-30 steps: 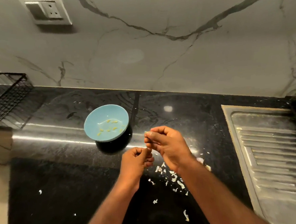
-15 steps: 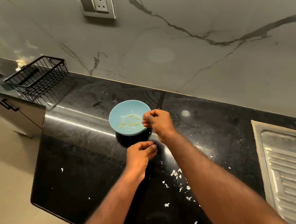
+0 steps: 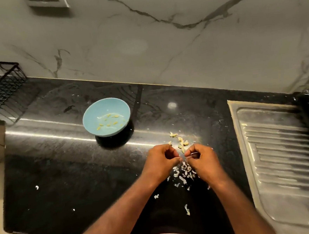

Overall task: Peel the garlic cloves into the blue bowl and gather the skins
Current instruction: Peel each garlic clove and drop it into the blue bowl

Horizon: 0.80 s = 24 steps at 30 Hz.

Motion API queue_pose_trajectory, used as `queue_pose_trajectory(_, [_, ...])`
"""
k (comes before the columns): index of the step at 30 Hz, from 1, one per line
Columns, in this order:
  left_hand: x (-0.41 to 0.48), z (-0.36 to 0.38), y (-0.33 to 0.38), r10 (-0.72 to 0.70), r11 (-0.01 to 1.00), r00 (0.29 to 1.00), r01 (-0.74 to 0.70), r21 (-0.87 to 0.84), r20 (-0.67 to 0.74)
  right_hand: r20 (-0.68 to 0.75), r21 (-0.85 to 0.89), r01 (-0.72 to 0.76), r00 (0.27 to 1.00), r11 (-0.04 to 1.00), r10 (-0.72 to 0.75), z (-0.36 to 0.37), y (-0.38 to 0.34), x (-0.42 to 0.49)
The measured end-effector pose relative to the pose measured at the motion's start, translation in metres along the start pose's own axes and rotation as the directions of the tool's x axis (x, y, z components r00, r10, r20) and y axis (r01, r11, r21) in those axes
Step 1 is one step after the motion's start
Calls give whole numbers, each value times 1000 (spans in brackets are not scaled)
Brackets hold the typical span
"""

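A blue bowl [image 3: 102, 111] with several peeled garlic pieces [image 3: 108, 121] stands on the black counter, up and left of my hands. Unpeeled garlic cloves [image 3: 179, 141] lie in a small heap just beyond my fingers. My left hand [image 3: 162, 161] and my right hand [image 3: 201, 159] are close together above a pile of white skins [image 3: 185, 171]. My right fingers pinch a thin pale piece, apparently a garlic clove or its skin. My left fingers are curled shut; what they hold is hidden.
A steel sink drainboard [image 3: 284, 155] fills the right side. A black wire basket [image 3: 0, 87] sits at the far left against the marble wall. Stray skin bits [image 3: 187, 209] dot the black counter [image 3: 63, 178] near its front edge.
My right hand has pulled back from the bowl to the heap of cloves on the right. Both hands have come together over the skins. The camera view shifted right.
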<state>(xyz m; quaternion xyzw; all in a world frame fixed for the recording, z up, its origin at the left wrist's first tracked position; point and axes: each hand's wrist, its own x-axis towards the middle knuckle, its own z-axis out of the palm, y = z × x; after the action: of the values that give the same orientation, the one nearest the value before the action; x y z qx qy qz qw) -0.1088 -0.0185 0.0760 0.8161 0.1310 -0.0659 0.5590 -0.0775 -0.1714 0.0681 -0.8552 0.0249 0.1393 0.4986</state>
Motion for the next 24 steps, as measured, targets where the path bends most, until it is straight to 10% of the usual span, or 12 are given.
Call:
queue_pose_trajectory(6, [4, 1, 6, -20, 989, 999, 12, 146, 51, -175, 36, 3, 984, 999, 3, -27, 5, -9])
queue_pose_trajectory(11, [8, -6, 5, -52, 996, 995, 45, 76, 84, 16, -11, -45, 999, 999, 46, -23, 9, -7])
queue_pose_trajectory(16, [11, -18, -7, -43, 998, 998, 45, 42, -48, -191, 175, 68, 981, 982, -34, -24, 4, 1])
queue_pose_trajectory(24, [14, -17, -14, -71, 997, 980, 66, -34, -185, -127, -83, 22, 991, 996, -32, -10, 13, 23])
